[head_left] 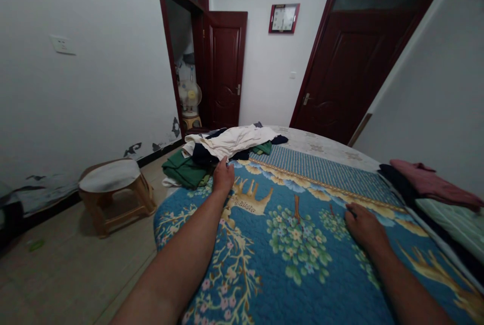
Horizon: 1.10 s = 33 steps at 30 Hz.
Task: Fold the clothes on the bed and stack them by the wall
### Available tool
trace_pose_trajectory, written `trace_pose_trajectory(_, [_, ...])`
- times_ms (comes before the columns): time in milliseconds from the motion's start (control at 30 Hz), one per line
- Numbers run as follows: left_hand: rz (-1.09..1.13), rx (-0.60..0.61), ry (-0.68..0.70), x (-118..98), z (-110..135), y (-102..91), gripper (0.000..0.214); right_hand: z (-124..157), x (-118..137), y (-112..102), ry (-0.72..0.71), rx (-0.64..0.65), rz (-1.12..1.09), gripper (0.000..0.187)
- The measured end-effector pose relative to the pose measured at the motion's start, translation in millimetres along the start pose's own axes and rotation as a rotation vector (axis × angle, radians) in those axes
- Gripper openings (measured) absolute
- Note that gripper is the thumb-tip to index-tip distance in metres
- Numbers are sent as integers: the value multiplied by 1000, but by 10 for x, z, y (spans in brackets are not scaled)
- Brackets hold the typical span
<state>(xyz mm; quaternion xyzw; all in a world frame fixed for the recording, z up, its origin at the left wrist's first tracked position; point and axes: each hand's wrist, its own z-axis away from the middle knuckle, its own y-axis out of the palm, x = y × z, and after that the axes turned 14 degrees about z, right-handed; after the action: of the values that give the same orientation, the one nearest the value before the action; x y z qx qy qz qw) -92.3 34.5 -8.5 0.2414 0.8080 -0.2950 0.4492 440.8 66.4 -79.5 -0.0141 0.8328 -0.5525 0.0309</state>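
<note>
From the head camera, the person's left hand (224,176) reaches forward to the near edge of a heap of loose clothes, its fingertips at the hem of a white garment (242,138); whether they pinch the cloth or only touch it, I cannot tell. The white garment lies crumpled on top, over a dark navy garment (202,155), with a green garment (184,169) at the heap's left side. The right hand (365,226) is well apart from the heap, low over a blue quilted cover (287,289) printed with deer and flowers, its fingers loosely bent; whether they grip the fabric cannot be made out. At the right edge is a stack of clothes, with a pink garment (431,181) and a pale green garment (454,219) near the top. Beyond the quilted cover shows a pale patterned surface (321,142) with a curved edge. A brown stool (109,178) stands on the floor at left, and a clock (284,18) hangs on the far wall.
</note>
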Motion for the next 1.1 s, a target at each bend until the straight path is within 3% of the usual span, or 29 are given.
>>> trace_pose_trajectory(233, [29, 152, 280, -286, 202, 29, 35, 9, 20, -43, 18, -13, -25, 52])
trace_pose_trajectory(367, [49, 318, 482, -551, 441, 78, 28, 17, 57, -104, 14, -2, -21, 50])
trace_pose_trajectory(600, [131, 819, 780, -1001, 1205, 289, 29, 25, 125, -163, 25, 11, 2, 49])
trace_pose_trajectory(700, [234, 1121, 794, -1135, 1565, 321, 31, 34, 197, -216, 6, -42, -28, 49])
trace_pose_trajectory(767, [315, 1241, 756, -1171, 1737, 318, 32, 40, 290, -284, -30, -98, -91, 51])
trace_pose_trajectory(833, [338, 1186, 721, -1150, 1805, 319, 33, 59, 435, -382, -82, -137, -184, 52])
trace_pose_trajectory(900, [295, 981, 694, -1075, 1745, 336, 32, 109, 641, -505, -136, -137, -285, 54])
trace_pose_trajectory(1000, [166, 675, 645, -899, 1445, 364, 28, 252, 1052, -691, -226, -74, -353, 59])
trace_pose_trajectory(1100, [5, 512, 587, -705, 1037, 324, 29, 403, 1476, -814, -335, 24, -261, 61])
